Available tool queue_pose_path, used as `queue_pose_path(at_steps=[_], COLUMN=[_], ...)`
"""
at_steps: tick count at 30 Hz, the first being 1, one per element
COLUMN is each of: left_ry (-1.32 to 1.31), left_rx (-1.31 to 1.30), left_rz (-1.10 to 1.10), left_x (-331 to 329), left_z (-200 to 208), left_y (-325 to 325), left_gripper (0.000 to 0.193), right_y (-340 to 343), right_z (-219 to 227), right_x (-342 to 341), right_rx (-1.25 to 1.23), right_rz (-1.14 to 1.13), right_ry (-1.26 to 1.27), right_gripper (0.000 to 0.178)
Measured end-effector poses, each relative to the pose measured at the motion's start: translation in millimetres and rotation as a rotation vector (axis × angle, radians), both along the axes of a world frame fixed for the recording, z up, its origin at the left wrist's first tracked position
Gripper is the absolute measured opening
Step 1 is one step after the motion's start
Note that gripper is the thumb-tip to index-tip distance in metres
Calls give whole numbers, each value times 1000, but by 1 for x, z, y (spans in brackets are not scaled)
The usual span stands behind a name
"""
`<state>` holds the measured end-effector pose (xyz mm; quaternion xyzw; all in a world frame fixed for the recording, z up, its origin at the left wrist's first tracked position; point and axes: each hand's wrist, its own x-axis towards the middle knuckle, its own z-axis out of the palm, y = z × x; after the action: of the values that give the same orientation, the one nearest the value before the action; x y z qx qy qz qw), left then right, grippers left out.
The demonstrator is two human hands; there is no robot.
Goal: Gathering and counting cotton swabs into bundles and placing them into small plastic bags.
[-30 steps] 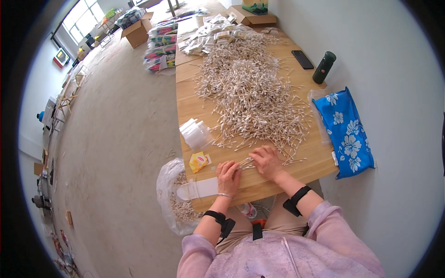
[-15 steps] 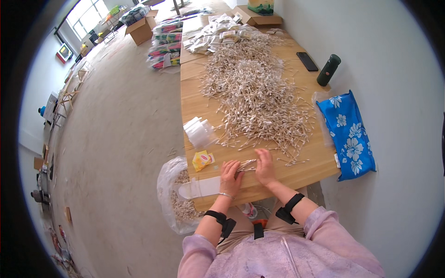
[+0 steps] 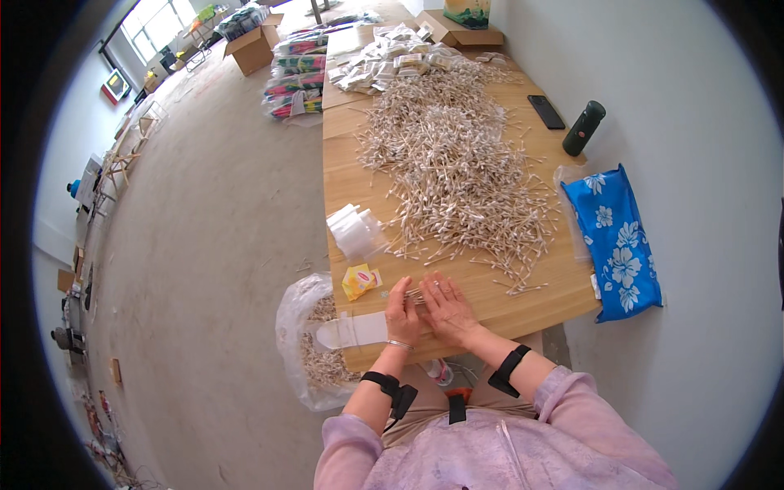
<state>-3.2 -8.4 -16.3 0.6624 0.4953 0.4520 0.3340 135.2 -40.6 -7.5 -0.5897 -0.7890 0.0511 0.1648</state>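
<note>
A small bunch of cotton swabs [image 3: 415,296] lies between my hands near the table's front edge. My left hand [image 3: 402,317] is curled against its left side, with the fingers pointing away from me. Stretched flat over its right part is my right hand [image 3: 449,312], which hides much of the bunch. Just beyond spreads a large heap of loose cotton swabs [image 3: 457,171]. Beside my left hand are yellow printed cards [image 3: 358,282], a stack of clear plastic bags [image 3: 356,232] and a white strip with a rounded end [image 3: 369,328] overhanging the table's left edge.
Below the left edge hangs or stands a clear plastic sack [image 3: 291,322] of swabs. Filled packets [image 3: 400,61] pile up at the far end by a cardboard box [image 3: 461,34]. A phone [image 3: 545,112], dark bottle [image 3: 584,129] and blue floral pack [image 3: 612,245] line the wall side.
My right hand has moved left and flattened over the swabs, closing the gap to my left hand. The left hand has stayed nearly in place.
</note>
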Motion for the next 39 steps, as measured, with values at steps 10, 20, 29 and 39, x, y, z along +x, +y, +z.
queue_pose_path(at_steps=[10,20,29,39], left_ry=[-283,-178,-32,-63], left_rx=[-42,-41,1,-37], left_rz=[158,95,67,118], left_x=[3,3,0,-16], left_z=[-11,-10,-3,-7], left_y=[4,4,-7,-14], left_gripper=[36,33,37,37], right_y=[-17,2,-11,-6], right_z=[8,10,5,10], right_x=[3,3,-4,-5], right_rx=[-97,-110,-182,-165], right_rz=[113,69,38,18], right_ry=[-191,-204,-312,-195], right_gripper=[85,86,93,91])
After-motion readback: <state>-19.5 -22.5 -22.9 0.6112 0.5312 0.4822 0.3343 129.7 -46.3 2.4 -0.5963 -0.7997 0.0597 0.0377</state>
